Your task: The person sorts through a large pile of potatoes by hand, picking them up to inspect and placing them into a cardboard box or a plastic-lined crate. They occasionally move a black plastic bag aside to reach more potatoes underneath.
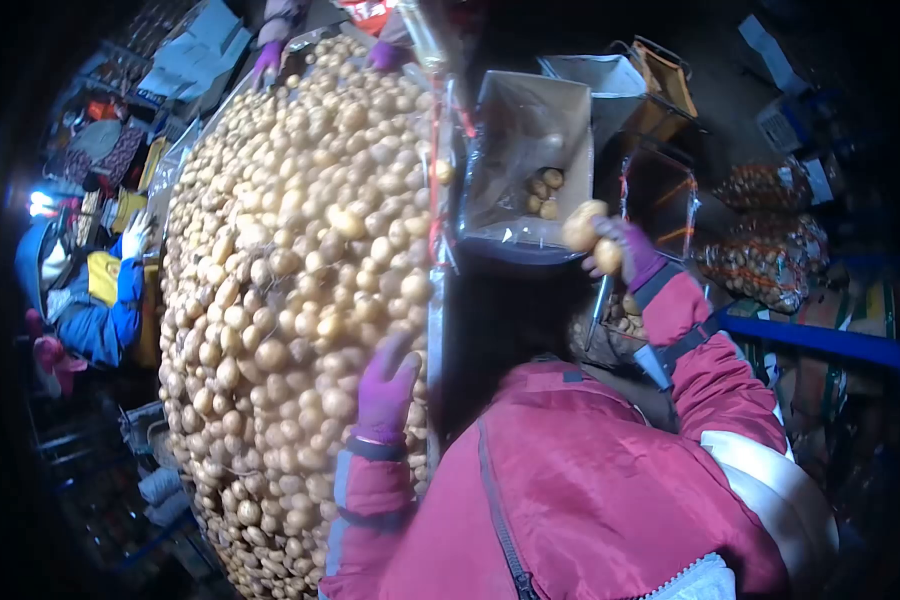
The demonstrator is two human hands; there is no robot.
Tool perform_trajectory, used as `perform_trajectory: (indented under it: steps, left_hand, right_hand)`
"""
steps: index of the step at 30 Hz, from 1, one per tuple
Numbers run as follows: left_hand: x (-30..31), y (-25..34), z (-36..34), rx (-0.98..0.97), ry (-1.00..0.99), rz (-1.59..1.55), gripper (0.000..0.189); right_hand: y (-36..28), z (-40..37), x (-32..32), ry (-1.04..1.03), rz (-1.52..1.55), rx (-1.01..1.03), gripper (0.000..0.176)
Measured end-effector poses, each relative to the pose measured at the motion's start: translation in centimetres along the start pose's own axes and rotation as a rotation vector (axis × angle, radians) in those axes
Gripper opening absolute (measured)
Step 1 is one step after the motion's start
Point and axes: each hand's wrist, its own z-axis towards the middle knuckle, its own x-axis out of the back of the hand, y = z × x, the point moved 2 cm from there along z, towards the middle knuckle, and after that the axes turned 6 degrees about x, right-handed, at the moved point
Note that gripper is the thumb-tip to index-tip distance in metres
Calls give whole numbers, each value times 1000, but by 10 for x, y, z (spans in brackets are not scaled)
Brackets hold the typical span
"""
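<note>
A big heap of potatoes [290, 300] fills the long sorting table. My left hand [387, 385], in a purple glove, rests over the heap near the table's metal edge [436, 350], its fingers apart and nothing visible in them. Out to the right, my right hand [627, 250], also gloved in purple, grips potatoes [584, 226]; two show at its fingers. It is just beside the lower right corner of a plastic-lined box [530, 130]. Inside that box lie several potatoes [544, 193].
A co-worker in blue [100, 300] is across the table at the left. Another person's purple-gloved hands [267, 62] are at the heap's top end. Filled net bags [765, 260] lie at the right, near a blue bar [820, 338]. An open bag frame [660, 200] stands behind my right hand.
</note>
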Motion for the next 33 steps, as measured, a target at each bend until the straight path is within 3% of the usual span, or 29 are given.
perform_trajectory:
  steps: [2,4,5,7,10,13,15,17,19,20,22,23,25,26,28,29,31,33]
  left_hand:
    - [-6,-5,6,-56,-38,34,37]
    - [-11,0,9,-105,-41,72,37]
    - [-13,-1,12,-71,-65,83,38]
    - [-14,-7,17,0,-87,102,39]
    - [-22,-5,19,34,-72,93,39]
    - [-31,-5,20,45,-106,49,38]
    - [-34,-5,13,107,-68,-18,39]
    - [-22,17,1,31,-89,172,42]
    - [-2,21,-14,145,61,84,44]
    - [12,11,-17,148,124,100,43]
    - [47,-11,-23,72,253,164,42]
    - [69,-24,-29,120,354,34,40]
    - [114,-22,-34,20,573,290,38]
    - [136,-21,-37,-10,695,420,37]
    - [163,-18,-30,-179,714,584,40]
    - [169,-3,-23,-67,752,566,41]
    - [176,-12,1,-93,760,761,47]
    - [177,-19,24,-129,788,947,52]
  right_hand:
    - [-11,4,57,134,7,91,39]
    - [3,22,129,187,-133,268,54]
    - [2,23,153,245,-186,240,59]
    - [-4,23,168,579,-228,118,45]
    - [-16,24,132,286,-133,55,38]
    - [-33,36,57,127,-69,38,32]
    - [-30,56,24,57,-117,139,28]
    - [-26,86,1,-6,-138,248,28]
    - [-29,116,-9,-28,-233,169,31]
    - [-8,161,17,-120,-364,464,33]
    - [-13,182,5,-35,-414,400,34]
    - [-15,184,-1,-28,-378,352,36]
    - [-26,168,-38,-34,-235,296,41]
    - [-22,160,-59,-137,-205,246,41]
    - [-13,145,-100,-339,-147,149,43]
    - [-8,130,-128,-375,-156,108,39]
    - [-2,100,-176,-556,-198,114,38]
    - [12,80,-214,-613,-202,103,35]
